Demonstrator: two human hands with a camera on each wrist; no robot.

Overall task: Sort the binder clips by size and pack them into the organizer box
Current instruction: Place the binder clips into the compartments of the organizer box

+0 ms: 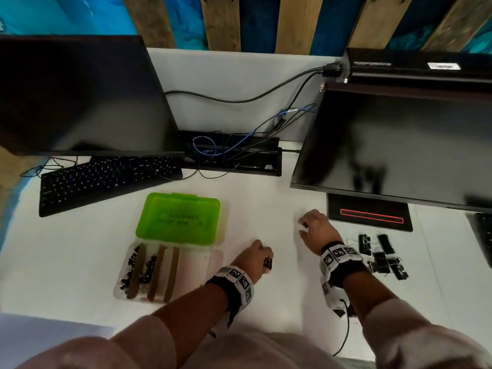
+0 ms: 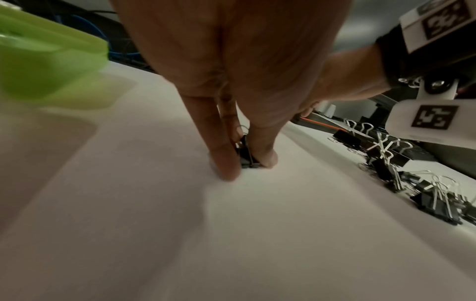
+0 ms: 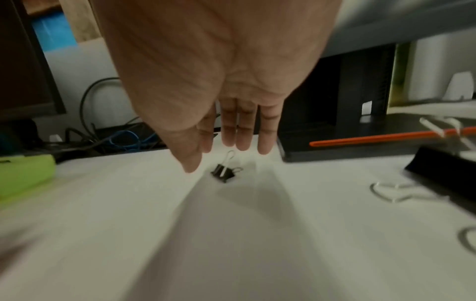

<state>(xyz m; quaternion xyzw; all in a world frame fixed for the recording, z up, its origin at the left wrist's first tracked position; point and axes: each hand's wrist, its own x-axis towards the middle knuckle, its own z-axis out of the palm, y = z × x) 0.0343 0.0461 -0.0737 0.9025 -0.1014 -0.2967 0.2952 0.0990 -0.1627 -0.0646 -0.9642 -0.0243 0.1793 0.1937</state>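
left hand (image 2: 231,85): pinches small binder clip (image 2: 246,154) on table (image 2: 257,244) | right hand (image 3: 219,77): released, fingers straight above second small clip (image 3: 223,172)

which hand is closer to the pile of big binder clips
Right. The right hand hovers just left of the pile of big binder clips; the left hand pinches a small clip farther left.

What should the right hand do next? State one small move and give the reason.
Probably lower the right hand and pinch the small binder clip lying just under its straight fingertips; nothing is held yet. The left hand already pinches another small clip against the table, and the organizer box sits open to the left.
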